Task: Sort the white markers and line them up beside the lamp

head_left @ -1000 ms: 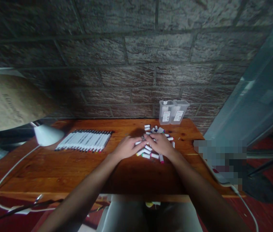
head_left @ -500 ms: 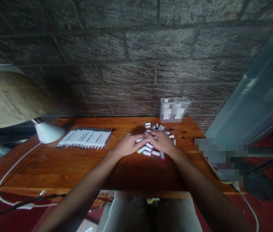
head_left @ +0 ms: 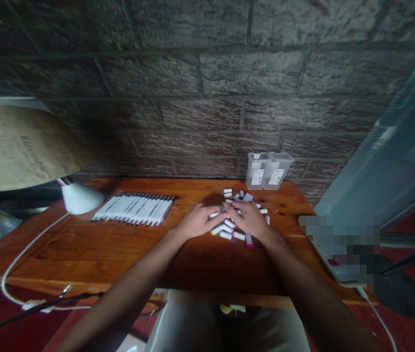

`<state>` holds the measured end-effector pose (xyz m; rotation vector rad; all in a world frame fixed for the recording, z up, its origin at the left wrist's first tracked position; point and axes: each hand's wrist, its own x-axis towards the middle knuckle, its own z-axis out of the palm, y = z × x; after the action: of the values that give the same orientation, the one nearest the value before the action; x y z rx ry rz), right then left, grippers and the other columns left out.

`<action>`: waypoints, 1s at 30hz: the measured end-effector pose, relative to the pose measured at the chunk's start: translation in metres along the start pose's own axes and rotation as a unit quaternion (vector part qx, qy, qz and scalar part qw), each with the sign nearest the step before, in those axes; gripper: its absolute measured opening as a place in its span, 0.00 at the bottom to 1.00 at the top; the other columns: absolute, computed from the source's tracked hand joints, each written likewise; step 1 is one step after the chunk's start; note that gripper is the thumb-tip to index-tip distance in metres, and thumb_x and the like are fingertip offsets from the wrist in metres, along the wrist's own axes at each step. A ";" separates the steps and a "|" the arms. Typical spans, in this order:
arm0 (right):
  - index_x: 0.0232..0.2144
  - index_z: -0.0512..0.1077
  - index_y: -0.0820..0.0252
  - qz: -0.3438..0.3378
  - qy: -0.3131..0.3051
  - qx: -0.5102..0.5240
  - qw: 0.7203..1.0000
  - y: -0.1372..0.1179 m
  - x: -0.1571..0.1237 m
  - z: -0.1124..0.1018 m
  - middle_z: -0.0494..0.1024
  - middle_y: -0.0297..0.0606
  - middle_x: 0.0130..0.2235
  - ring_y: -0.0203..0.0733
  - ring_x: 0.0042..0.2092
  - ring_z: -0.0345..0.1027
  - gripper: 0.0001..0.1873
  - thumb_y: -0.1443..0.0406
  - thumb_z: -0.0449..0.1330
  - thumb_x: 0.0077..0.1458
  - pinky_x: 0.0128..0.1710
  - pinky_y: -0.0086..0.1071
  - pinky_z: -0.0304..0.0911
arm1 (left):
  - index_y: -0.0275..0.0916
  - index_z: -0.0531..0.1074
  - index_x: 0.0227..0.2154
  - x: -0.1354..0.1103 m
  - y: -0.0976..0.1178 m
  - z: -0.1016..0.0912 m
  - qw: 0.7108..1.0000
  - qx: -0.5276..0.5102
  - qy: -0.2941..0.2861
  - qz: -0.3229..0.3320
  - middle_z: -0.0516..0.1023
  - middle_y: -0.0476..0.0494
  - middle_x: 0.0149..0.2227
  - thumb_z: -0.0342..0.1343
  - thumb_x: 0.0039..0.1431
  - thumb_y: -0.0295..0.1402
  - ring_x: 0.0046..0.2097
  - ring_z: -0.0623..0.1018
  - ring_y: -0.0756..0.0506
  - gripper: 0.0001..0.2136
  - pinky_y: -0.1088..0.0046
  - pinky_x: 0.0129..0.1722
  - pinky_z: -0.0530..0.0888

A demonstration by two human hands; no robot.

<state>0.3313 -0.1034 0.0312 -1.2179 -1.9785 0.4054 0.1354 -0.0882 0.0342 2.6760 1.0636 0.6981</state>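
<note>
A heap of white markers point(head_left: 232, 231) with coloured ends lies on the wooden table point(head_left: 119, 249), right of centre. Both my hands rest on that heap. My left hand point(head_left: 197, 222) has its fingers curled round a white marker point(head_left: 215, 214) at the heap's left edge. My right hand point(head_left: 250, 220) lies over the heap's middle, fingers bent and pinched towards the left hand's fingertips; what it grips is hidden. A neat row of markers point(head_left: 134, 210) lies side by side at the left.
Two clear plastic boxes point(head_left: 269, 170) with labels stand at the table's back edge against the brick wall. A white lamp head point(head_left: 81, 198) and its cable point(head_left: 20, 259) sit at the left. A blurred patch covers something at the table's right edge.
Both hands stay on the marker heap with only small finger shifts. The view has drifted slightly, so everything sits a little further right.
</note>
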 end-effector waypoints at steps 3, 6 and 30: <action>0.23 0.75 0.59 0.000 -0.002 -0.001 1.000 -0.001 0.000 -0.001 0.78 0.35 0.25 0.35 0.28 0.70 0.21 0.57 0.51 0.63 0.31 0.28 0.57 | 0.42 0.77 0.39 0.000 -0.001 0.001 1.000 0.002 -0.002 0.004 0.80 0.48 0.30 0.46 0.66 0.45 0.29 0.76 0.50 0.17 0.76 0.32 0.64; 0.23 0.75 0.59 0.004 -0.002 -0.004 1.000 -0.001 0.000 -0.001 0.78 0.35 0.25 0.36 0.29 0.70 0.21 0.57 0.52 0.63 0.31 0.28 0.57 | 0.42 0.77 0.40 0.000 -0.001 0.001 1.000 0.005 -0.002 0.003 0.80 0.47 0.31 0.46 0.66 0.45 0.31 0.77 0.49 0.17 0.75 0.33 0.64; 0.24 0.75 0.58 0.018 -0.009 -0.017 1.000 0.000 -0.001 -0.001 0.79 0.36 0.26 0.37 0.30 0.70 0.22 0.55 0.51 0.63 0.31 0.28 0.57 | 0.42 0.77 0.40 0.000 0.000 -0.001 1.000 -0.015 -0.009 0.008 0.80 0.46 0.32 0.46 0.66 0.46 0.31 0.77 0.49 0.17 0.76 0.32 0.64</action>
<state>0.3320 -0.1045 0.0316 -1.2767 -1.9889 0.4033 0.1351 -0.0886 0.0354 2.6619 1.0209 0.6863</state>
